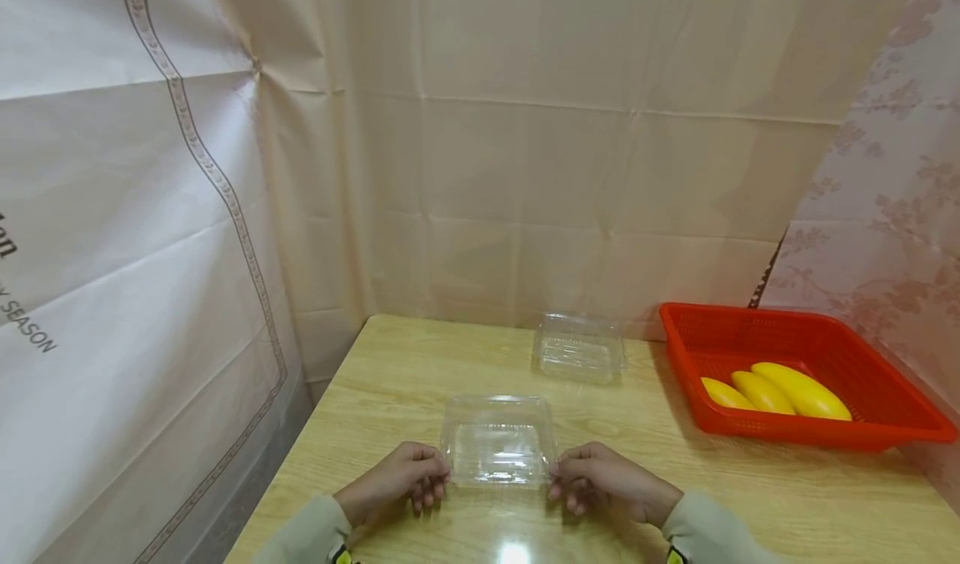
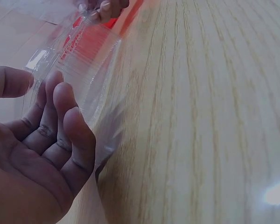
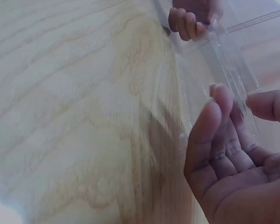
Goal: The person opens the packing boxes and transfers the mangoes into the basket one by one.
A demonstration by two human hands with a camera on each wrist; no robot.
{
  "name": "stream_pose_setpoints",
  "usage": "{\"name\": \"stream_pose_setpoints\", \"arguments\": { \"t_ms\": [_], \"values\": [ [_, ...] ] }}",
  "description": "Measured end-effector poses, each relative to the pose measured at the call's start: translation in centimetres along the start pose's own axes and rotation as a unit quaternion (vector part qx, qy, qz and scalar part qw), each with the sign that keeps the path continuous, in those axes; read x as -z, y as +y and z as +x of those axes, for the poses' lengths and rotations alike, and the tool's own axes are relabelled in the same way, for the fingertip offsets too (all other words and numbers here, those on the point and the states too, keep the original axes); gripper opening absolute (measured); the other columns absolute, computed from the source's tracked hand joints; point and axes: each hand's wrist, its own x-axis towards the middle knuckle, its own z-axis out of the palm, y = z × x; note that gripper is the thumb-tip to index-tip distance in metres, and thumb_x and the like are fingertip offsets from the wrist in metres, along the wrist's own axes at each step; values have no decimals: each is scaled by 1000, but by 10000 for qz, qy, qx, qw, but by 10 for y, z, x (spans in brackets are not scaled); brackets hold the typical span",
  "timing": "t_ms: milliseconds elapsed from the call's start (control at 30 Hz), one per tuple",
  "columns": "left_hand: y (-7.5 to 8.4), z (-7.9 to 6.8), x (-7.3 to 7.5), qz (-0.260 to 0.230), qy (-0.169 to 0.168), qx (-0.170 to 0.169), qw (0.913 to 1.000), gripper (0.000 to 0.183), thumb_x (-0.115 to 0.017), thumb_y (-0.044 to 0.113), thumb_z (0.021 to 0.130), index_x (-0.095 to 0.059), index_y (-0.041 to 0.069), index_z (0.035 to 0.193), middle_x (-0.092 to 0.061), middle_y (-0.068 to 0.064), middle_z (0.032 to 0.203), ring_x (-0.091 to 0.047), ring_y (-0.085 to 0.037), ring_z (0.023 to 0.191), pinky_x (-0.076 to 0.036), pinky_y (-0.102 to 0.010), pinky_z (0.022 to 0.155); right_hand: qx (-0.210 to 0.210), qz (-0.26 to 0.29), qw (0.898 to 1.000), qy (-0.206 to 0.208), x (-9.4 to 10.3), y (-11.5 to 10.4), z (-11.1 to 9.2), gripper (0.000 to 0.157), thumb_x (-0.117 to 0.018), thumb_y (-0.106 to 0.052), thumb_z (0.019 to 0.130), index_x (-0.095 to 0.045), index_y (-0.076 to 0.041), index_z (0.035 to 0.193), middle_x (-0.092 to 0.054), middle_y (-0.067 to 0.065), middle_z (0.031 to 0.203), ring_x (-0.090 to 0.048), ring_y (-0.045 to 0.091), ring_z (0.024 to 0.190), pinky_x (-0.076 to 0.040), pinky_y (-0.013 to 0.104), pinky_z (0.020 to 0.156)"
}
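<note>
A clear plastic clamshell box (image 1: 498,443) is at the near middle of the table, between both hands. My left hand (image 1: 401,481) pinches its left near corner between thumb and fingers. At the opposite corner, my right hand (image 1: 607,482) pinches the rim the same way. In the left wrist view the thumb and curled fingers of the left hand (image 2: 46,144) meet at the edge of the box (image 2: 79,65). The right wrist view shows the right hand (image 3: 238,158) with its thumb and fingers on either side of the rim.
Behind the box stands a second clear plastic container (image 1: 579,349) at the table's back edge. To the right, a red plastic basket (image 1: 817,439) holds three yellow mango-like fruits (image 1: 798,391). Cloth curtains (image 1: 510,164) hang behind the wooden table (image 1: 405,364) and at both sides.
</note>
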Motion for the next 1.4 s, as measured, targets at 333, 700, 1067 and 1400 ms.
{"name": "stream_pose_setpoints", "arguments": {
  "t_ms": [333, 700, 1067, 1400],
  "values": [
    [3, 2, 0, 58, 40, 17, 10000, 30, -57, 16, 103, -65, -12, 97, -66, -3, 75, -57, -10, 60, -48, -23, 50, 24, 162, 9999, 48, 0, -2, 2, 19, -63, -11, 98, -69, 7, 100, -75, 8, 88, -60, 5, 63, -52, 21, 60],
    [4, 3, 1, 107, 52, 54, 9999, 31, -57, 14, 103, -63, -15, 98, -66, -2, 74, -57, -10, 59, -48, -22, 49, -20, 65, 10000, 14, 2, -4, 1, 26, -63, -13, 98, -71, 10, 104, -77, 11, 92, -58, 3, 63, -51, 18, 58],
    [3, 4, 1, 55, 0, 34, 10000, 30, -56, 13, 103, -62, -15, 96, -66, -2, 73, -57, -9, 59, -48, -21, 49, -154, 83, 9996, 241, 3, 0, 4, 25, -63, -15, 98, -72, 7, 103, -77, 9, 89, -57, 4, 63, -50, 18, 58],
    [3, 4, 0, 7, -77, -54, 10000, 31, -55, 11, 102, -58, -20, 99, -65, -1, 73, -57, -8, 58, -48, -20, 48, -224, 189, 9986, 439, 0, -3, 5, 24, -63, -14, 95, -72, 8, 100, -76, 8, 86, -55, 3, 61, -48, 16, 55]
  ]
}}
